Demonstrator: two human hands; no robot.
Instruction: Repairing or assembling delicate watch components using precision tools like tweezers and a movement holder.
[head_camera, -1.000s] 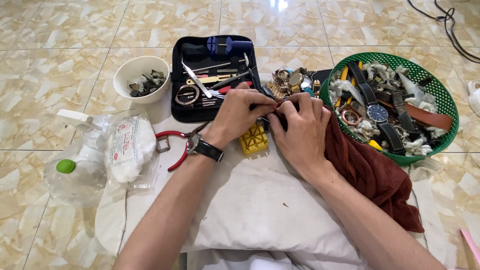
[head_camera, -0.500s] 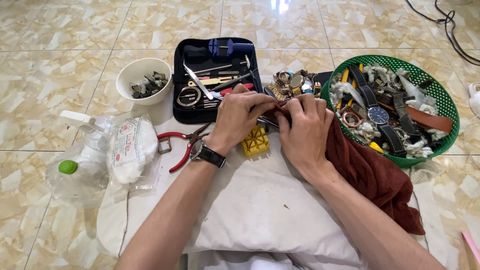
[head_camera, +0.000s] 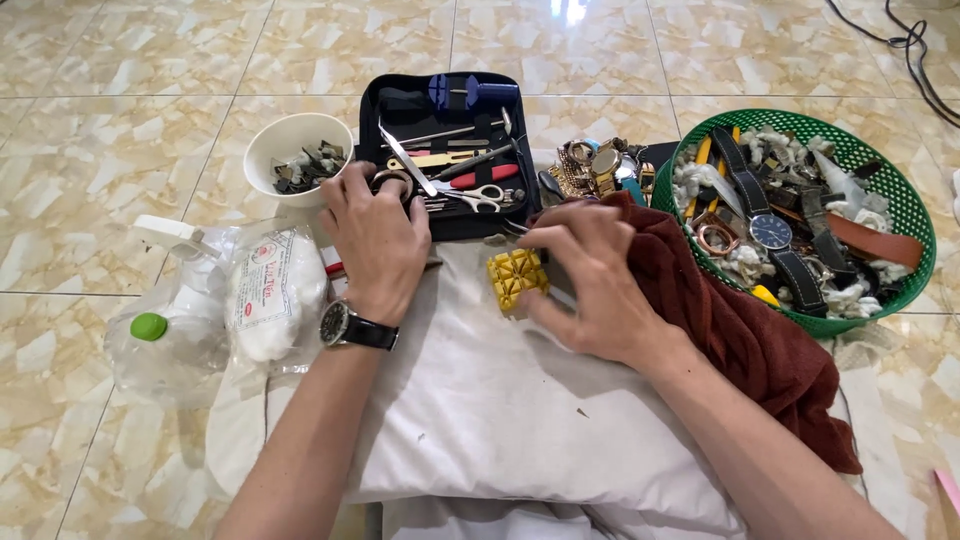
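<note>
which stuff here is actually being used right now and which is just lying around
In use: left hand at the black tool case; right hand at the yellow holder block on the white cloth.

Lying about: green basket, white bowl, plastic bag, maroon towel.

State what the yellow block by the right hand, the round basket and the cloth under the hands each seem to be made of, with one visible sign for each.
Yellow block: looks like moulded plastic, matt, with a regular grid of square recesses. Round basket: probably plastic too, bright green, with an even woven-look mesh wall. Cloth: white woven fabric, soft and matt, creased and sagging over padding beneath. The right hand rests against the block.
</note>
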